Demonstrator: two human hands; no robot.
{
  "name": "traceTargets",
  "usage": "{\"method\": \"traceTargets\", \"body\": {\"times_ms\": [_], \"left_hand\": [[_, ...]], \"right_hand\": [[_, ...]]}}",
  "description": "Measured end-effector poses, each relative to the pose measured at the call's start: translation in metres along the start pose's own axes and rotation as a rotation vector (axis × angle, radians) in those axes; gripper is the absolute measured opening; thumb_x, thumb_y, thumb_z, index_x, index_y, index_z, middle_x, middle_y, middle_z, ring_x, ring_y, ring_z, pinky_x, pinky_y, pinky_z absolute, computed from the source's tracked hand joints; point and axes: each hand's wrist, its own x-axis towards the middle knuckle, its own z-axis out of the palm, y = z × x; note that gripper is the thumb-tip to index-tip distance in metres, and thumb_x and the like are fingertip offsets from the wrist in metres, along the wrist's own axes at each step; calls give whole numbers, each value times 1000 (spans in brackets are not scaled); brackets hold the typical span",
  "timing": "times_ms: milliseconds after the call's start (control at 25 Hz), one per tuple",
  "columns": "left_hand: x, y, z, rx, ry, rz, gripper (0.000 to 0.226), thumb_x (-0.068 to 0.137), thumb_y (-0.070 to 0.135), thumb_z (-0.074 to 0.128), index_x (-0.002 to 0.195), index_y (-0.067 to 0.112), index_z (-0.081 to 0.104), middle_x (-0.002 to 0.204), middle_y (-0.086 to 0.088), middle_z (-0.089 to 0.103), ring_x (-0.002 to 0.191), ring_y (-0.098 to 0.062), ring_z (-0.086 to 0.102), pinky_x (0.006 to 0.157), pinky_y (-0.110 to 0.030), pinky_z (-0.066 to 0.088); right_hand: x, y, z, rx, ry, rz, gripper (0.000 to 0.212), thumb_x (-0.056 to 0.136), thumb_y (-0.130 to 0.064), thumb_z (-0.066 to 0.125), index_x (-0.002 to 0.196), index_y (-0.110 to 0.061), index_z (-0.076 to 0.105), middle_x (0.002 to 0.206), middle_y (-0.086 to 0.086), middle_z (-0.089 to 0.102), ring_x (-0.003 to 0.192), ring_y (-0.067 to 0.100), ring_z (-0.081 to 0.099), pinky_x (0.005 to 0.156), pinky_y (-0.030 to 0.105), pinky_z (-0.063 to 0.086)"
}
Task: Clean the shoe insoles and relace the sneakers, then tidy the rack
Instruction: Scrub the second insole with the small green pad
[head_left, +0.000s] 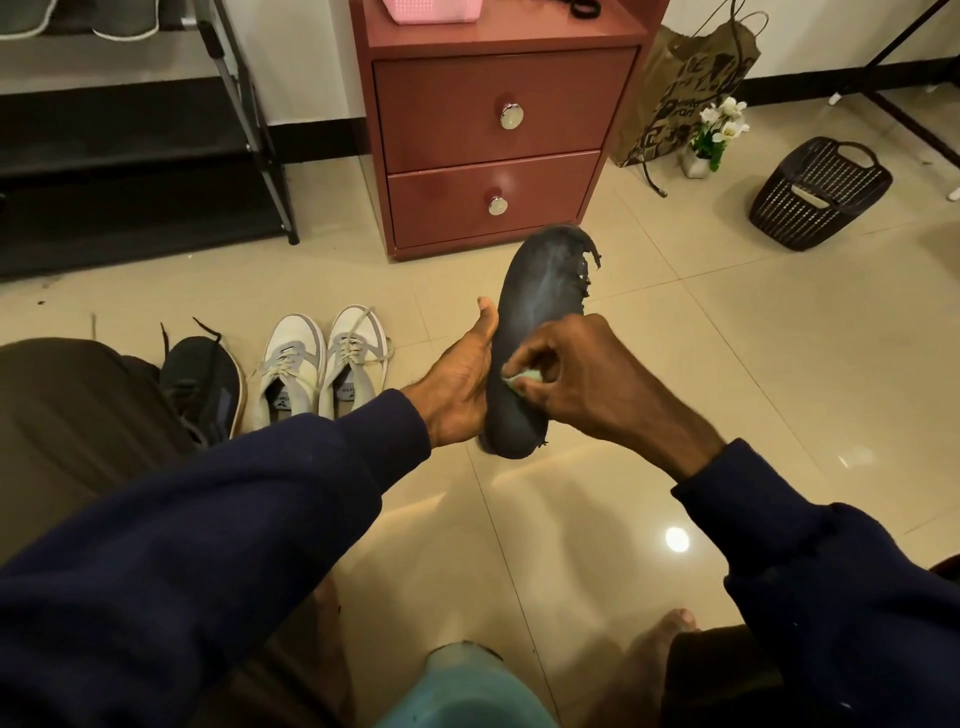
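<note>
The glossy cream tiled floor (727, 395) is spreading wide and bare to the right and toward the camera, its thin grout lines running diagonally and ceiling lights glaring off it. A black metal-framed shoe rack (258, 130) is closing off the left side against the wall, its slanted post ending close to a reddish-brown nightstand (545, 104) that is standing square-edged with two flat drawers and round silver knobs. A printed brown paper bag (675, 88) is leaning just beside the nightstand's right side, and a black woven-pattern plastic basket (821, 195) is sitting well apart on open tile. A pair of white-and-grey laced sneakers (296, 353) is lying side by side near the person's left knee, with a black sneaker (205, 379) just beside them. The dark, matte insole (540, 291) is being held in the air above the floor in front of the nightstand, toe end up and ragged along its right edge. The left hand (460, 384) is gripping the insole's left edge, thumb lying up along it. The right hand (582, 369) is pinching a small pale green pad (519, 378) against the insole's surface.
</note>
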Motion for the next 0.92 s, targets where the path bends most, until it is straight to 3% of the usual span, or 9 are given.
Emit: {"method": "traceTargets", "body": {"times_ms": [120, 200, 240, 400, 600, 680, 800, 840, 920], "left_hand": [[-1, -2, 5, -4, -31, -37, 78, 97, 75, 21, 134, 18, 60, 122, -15, 72, 103, -37, 73, 97, -54, 54], [-2, -4, 11, 28, -37, -49, 77, 97, 76, 21, 130, 19, 61, 118, -15, 74, 99, -41, 73, 90, -55, 57], [-1, -4, 11, 38, -22, -44, 76, 96, 76, 24, 131, 20, 61, 117, -14, 74, 98, -40, 73, 87, -56, 58], [5, -8, 1, 88, 25, -11, 77, 96, 76, 31, 141, 19, 57, 123, -15, 70, 98, -35, 73, 88, -55, 58], [-1, -5, 8, 99, -63, -52, 78, 100, 72, 20, 143, 17, 54, 112, -16, 74, 85, -43, 74, 71, -46, 63], [-1, -3, 6, 78, -73, -42, 70, 102, 68, 24, 135, 17, 59, 106, -14, 76, 84, -39, 75, 75, -49, 61], [0, -6, 3, 70, -60, -32, 67, 102, 69, 26, 128, 17, 60, 96, -11, 75, 79, -32, 73, 76, -50, 56], [0, -7, 4, 90, -62, -32, 71, 101, 72, 25, 129, 16, 60, 99, -13, 74, 80, -34, 73, 75, -49, 57], [0, -6, 5, 123, -88, -37, 80, 98, 75, 21, 133, 14, 59, 109, -17, 71, 84, -41, 73, 73, -47, 61]], "right_hand": [[10, 17, -12, -209, 258, 50, 13, 82, -10, 78, 95, -12, 78, 94, 5, 71, 77, 16, 67, 67, 18, 48], [12, 16, -13, -219, 401, 51, 12, 84, -10, 76, 96, -10, 77, 95, 7, 71, 77, 17, 66, 70, 18, 48], [10, 12, -11, -155, 368, 33, 12, 84, -9, 75, 95, -11, 78, 93, 4, 71, 74, 12, 65, 70, 16, 49], [0, 1, -5, 23, -60, 5, 10, 84, -9, 76, 91, -15, 79, 82, -6, 72, 64, -2, 63, 57, 7, 48], [11, 23, -14, -248, 383, 72, 14, 85, -11, 76, 99, -10, 76, 97, 8, 71, 77, 17, 66, 70, 6, 38], [8, 17, -8, -159, 317, 7, 12, 84, -8, 74, 95, -12, 77, 93, 3, 71, 71, 9, 62, 68, 3, 39], [0, 5, -6, 31, -35, -9, 11, 84, -8, 75, 90, -16, 79, 85, -7, 71, 62, 1, 63, 58, 10, 47], [1, 6, -10, 1, -60, 3, 9, 84, -9, 76, 89, -16, 79, 83, -6, 73, 61, 2, 64, 56, 14, 49], [6, 15, -18, -156, 85, 25, 9, 83, -11, 78, 92, -13, 79, 86, 2, 74, 66, 9, 66, 60, 18, 51]]}}
